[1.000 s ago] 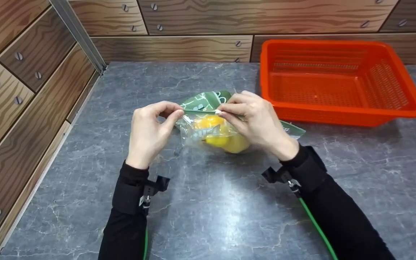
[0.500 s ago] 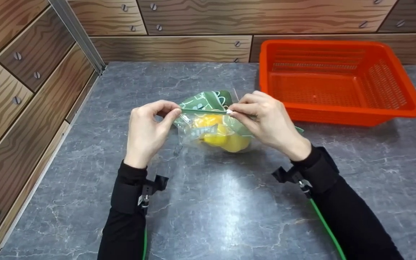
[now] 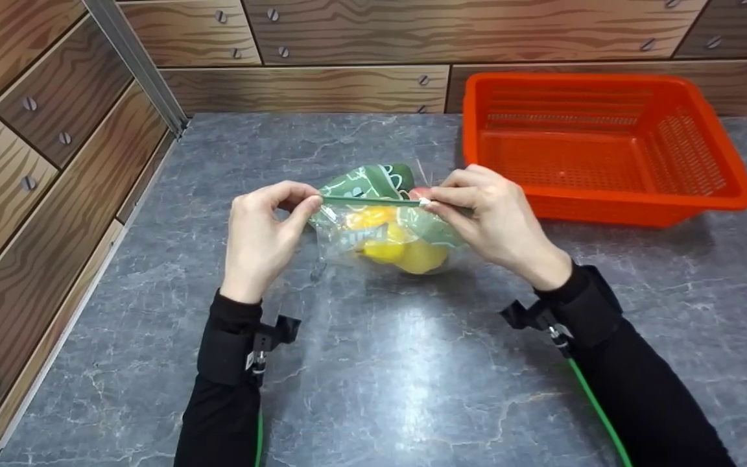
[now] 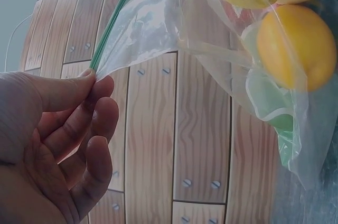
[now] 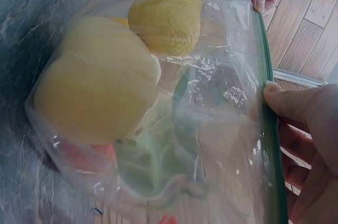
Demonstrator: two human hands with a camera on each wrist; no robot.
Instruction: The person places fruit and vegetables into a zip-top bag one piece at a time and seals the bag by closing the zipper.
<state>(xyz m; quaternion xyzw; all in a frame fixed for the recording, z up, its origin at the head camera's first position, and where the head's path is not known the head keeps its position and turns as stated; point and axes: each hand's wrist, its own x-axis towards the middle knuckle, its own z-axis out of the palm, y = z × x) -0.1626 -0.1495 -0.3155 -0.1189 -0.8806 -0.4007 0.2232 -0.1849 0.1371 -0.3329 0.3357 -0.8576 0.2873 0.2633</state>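
A clear zipper bag (image 3: 331, 240) with green printing lies mid-table, its green zip strip (image 3: 370, 201) stretched level between the hands. My left hand (image 3: 260, 237) pinches the strip's left end between thumb and forefinger. On the strip farther right, my right hand (image 3: 500, 217) pinches the small white slider (image 3: 425, 202). Through the plastic show a yellow pear-shaped fruit (image 3: 383, 251), a larger pale yellow fruit (image 5: 100, 81) and a round orange-yellow fruit (image 4: 296, 47). Something red (image 3: 419, 193) peeks out by the right fingertips. The strip's right end is hidden behind the right hand.
An orange-red plastic basket (image 3: 607, 201) with slotted walls stands at the back right, just beyond my right hand. Wood-patterned panels (image 3: 347, 87) close off the back and left of the grey marbled table (image 3: 373, 363).
My right hand has slid rightward along the strip with the slider, showing more green strip between the hands. The left hand keeps its pinch at the left end, almost unmoved.
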